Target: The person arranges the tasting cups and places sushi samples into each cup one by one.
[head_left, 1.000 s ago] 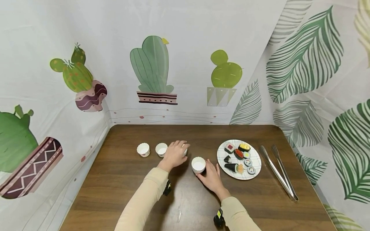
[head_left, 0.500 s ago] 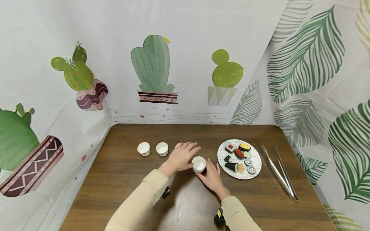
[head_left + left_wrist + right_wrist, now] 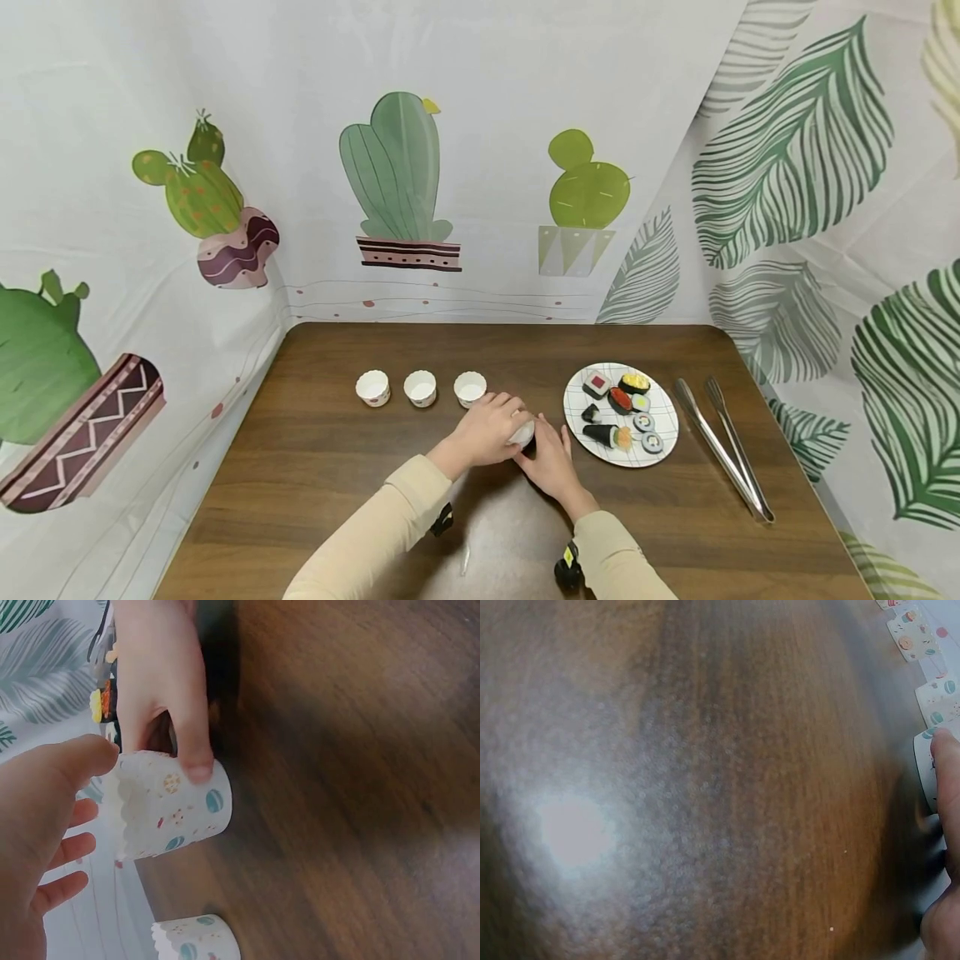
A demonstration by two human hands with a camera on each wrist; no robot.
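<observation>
My right hand (image 3: 551, 468) grips a white paper baking cup (image 3: 180, 806), its thumb on the printed side wall and its fingers round the far side. Small cookie and macaron-like prints cover that cup. My left hand (image 3: 486, 433) reaches over the same cup and hides much of it in the head view. In the left wrist view its thumb tip is right at the scalloped rim, with the other fingers spread loosely beyond the cup's mouth. Three more baking cups, a left one (image 3: 372, 388), a middle one (image 3: 420, 388) and a right one (image 3: 470, 388), stand in a row behind.
On the right lies a round checked plate (image 3: 581, 440) bearing several sushi pieces (image 3: 620, 401). Metal tongs (image 3: 722, 450) rest beyond it near the right edge of the brown wooden table (image 3: 300, 492). A printed cloth (image 3: 495, 167) hangs behind the table.
My left hand has let go of the right cup in the row and moved right and toward me, over the cup in my right hand. The right hand has stayed in place.
</observation>
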